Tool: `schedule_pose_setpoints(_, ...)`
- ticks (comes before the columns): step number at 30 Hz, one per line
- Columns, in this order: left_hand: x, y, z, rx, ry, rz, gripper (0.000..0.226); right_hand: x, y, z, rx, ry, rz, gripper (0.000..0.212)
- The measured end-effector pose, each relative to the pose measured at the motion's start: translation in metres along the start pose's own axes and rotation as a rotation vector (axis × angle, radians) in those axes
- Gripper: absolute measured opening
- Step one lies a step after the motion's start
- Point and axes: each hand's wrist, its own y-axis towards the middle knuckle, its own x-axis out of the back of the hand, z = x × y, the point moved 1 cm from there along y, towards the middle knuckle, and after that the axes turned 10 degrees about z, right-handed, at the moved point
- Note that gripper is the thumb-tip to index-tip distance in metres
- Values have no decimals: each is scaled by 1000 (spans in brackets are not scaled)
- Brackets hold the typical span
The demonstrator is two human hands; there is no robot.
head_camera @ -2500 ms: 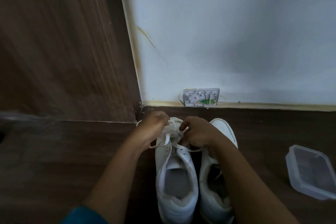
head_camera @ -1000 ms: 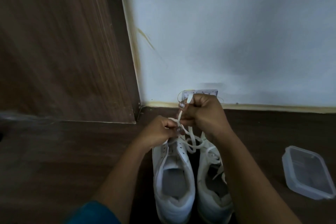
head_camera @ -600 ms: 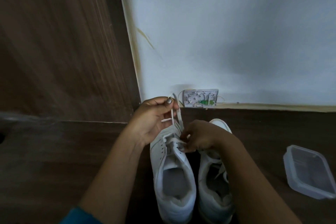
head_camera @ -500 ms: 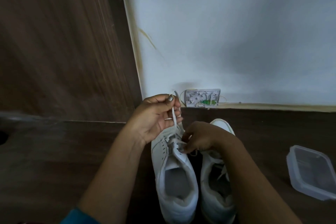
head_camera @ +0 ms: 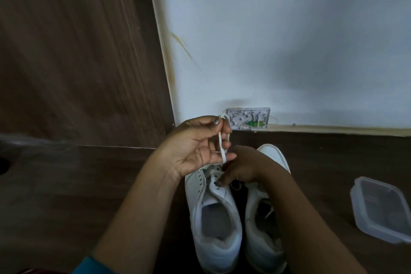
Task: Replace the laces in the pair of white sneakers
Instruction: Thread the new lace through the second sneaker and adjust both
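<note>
A dark wood floor [head_camera: 66, 196] meets a white wall [head_camera: 289, 40]. A wall box [head_camera: 249, 120] sits at the wall's foot, with a brown wood-grain panel [head_camera: 66, 51] to its left. The white sneakers [head_camera: 213, 211] stand side by side just in front of the box, toes toward it. Before the box, the left hand [head_camera: 198, 147] pinches a white lace [head_camera: 221, 144] between thumb and forefinger. The right hand [head_camera: 242, 167] curls its fingers at one shoe's eyelets; I cannot tell whether they grip anything. A clear plastic container [head_camera: 382, 209] lies well right of the box.

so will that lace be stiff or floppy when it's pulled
Probably floppy: the lace loops limply from the left hand. Likely light, since a fingertip pinch holds it. It may drag at the eyelets of the shoe.
</note>
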Motion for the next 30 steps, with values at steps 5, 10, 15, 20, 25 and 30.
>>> schedule_pose_setpoints(5, 8, 0, -3, -80, 62, -45, 21, 5, -5, 3, 172, 169, -102, 12)
schedule_pose_setpoints(10, 27, 6, 4, -132, 465, -235, 24, 10, -10, 0, 142, 450, -171, 15)
schedule_pose_setpoints(15, 55, 10, 37, 262, 1166, -268, 10, 25, -19, -15, -171, 173, -124, 39)
schedule_pose_setpoints(20, 51, 16, 40, 318, 1382, -298, 11, 13, -16, -7, -387, -142, -424, 20)
schedule_pose_setpoints(25, 56, 16, 40, 322, 1351, -315, 8, 8, -6, 5, -59, -291, -509, 21)
schedule_pose_setpoints(30, 61, 16, 45, 314, 1296, -289, 14, -8, 3, 16, 98, -259, -210, 23)
